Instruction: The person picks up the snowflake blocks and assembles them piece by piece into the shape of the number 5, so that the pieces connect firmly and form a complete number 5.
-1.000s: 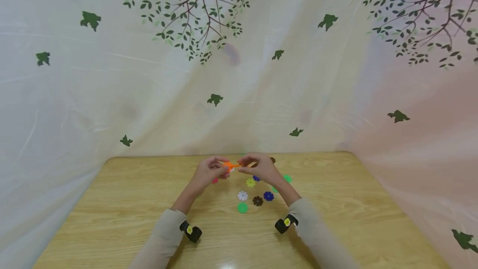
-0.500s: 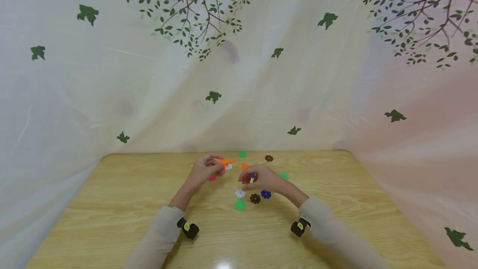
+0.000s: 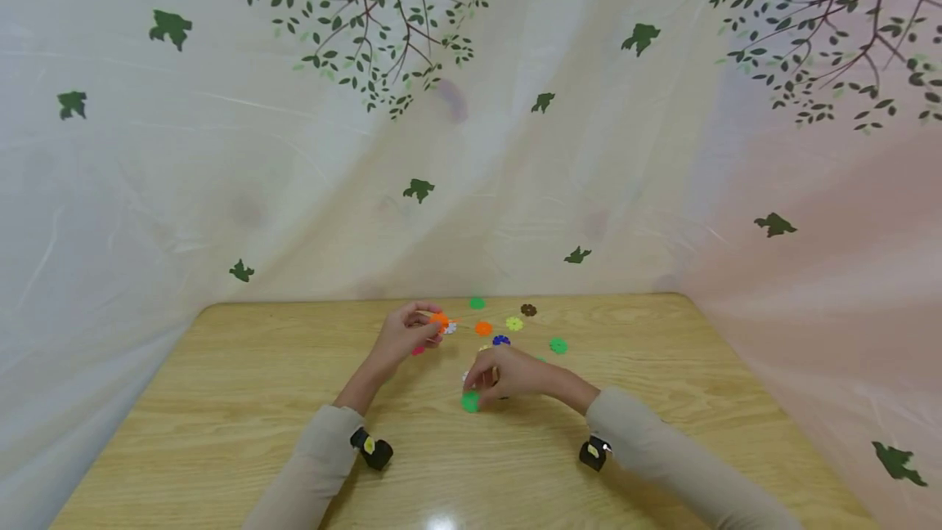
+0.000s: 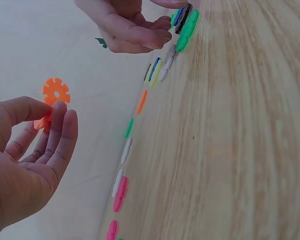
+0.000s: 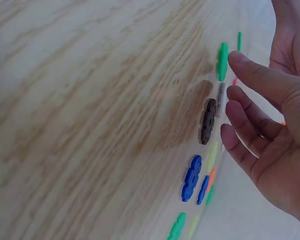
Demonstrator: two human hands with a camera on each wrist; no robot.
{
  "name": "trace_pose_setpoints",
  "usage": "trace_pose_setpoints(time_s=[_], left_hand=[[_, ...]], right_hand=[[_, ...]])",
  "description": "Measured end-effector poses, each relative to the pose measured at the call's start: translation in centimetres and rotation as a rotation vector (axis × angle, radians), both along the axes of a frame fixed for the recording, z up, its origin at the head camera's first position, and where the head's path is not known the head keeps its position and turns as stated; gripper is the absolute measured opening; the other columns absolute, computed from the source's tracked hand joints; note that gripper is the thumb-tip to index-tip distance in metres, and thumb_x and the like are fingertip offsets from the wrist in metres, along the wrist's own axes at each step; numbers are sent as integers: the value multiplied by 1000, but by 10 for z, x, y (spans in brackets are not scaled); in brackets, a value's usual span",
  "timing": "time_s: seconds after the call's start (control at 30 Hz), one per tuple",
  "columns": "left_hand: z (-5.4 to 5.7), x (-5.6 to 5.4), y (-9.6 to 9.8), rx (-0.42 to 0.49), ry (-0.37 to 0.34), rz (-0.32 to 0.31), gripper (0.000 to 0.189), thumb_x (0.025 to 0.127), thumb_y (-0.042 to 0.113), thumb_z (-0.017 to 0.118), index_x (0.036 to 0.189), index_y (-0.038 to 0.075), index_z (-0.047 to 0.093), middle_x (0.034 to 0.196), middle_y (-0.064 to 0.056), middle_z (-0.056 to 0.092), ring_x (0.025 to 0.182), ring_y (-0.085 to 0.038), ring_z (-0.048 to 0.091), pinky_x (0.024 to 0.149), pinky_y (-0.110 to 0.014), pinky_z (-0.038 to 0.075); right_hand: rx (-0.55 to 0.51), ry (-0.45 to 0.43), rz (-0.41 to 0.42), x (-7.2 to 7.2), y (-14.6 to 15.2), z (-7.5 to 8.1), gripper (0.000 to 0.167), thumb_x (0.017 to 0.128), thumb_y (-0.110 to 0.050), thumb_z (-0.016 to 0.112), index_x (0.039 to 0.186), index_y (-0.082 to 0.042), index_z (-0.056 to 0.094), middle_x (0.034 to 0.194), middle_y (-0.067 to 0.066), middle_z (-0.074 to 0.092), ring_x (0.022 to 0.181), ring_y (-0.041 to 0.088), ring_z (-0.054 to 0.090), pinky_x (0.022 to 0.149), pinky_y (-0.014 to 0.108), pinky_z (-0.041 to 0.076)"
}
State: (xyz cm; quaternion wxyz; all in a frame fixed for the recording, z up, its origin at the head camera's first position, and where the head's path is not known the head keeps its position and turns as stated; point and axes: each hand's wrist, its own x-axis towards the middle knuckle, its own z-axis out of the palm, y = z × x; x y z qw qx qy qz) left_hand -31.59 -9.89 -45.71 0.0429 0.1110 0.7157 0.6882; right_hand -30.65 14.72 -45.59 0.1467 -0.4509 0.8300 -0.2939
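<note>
My left hand (image 3: 401, 342) is raised over the table's far part, pinching orange flower-shaped plastic discs (image 4: 56, 91) between thumb and fingers. Two orange pieces show in the left wrist view, seemingly joined at an angle, the lower one partly behind the fingers. Low over the table, my right hand (image 3: 511, 372) reaches toward a green notched disc (image 3: 470, 402), its thumb tip right by the disc's edge in the right wrist view. Nothing sits between its loosely bent fingers. A white disc (image 5: 221, 99) and a brown disc (image 5: 208, 121) lie beneath this hand, mostly covered in the head view.
Scattered on the wooden table (image 3: 243, 415) are more flat discs: an orange one (image 3: 483, 329), a yellow one (image 3: 514, 323), a blue one (image 3: 501, 341), a brown one (image 3: 528, 310) and several green, white and pink ones. A printed curtain (image 3: 331, 186) hangs behind the far edge.
The right hand has left the orange pieces and come down and nearer, to the green disc. The left hand stays raised with the orange discs, now turned to show a face.
</note>
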Motion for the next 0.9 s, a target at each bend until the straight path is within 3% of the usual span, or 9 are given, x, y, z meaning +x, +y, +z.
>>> trace_pose_setpoints(time_s=[0.27,0.5,0.9], left_hand=[[-4,-1,-1,-28,27,-1,36,95,7,70,128,-3,59,101,-16,69,87,-27,73,83,-41,63],[-5,-1,0,-28,38,-9,38,95,6,71,129,-5,58,103,-19,69,88,-30,73,87,-49,61],[-6,0,-1,-24,35,-7,35,95,5,70,127,-3,60,96,-10,70,92,-40,71,85,-47,62]], right_hand=[[61,30,17,0,-3,-2,24,85,-13,83,108,-7,80,89,5,66,73,-3,49,65,15,46],[75,42,18,-1,-4,-3,23,85,-15,83,107,-8,80,91,2,66,73,-5,47,65,14,45],[28,-33,-4,0,-4,-6,23,83,-11,84,105,-10,76,97,8,66,82,11,56,71,17,47]])
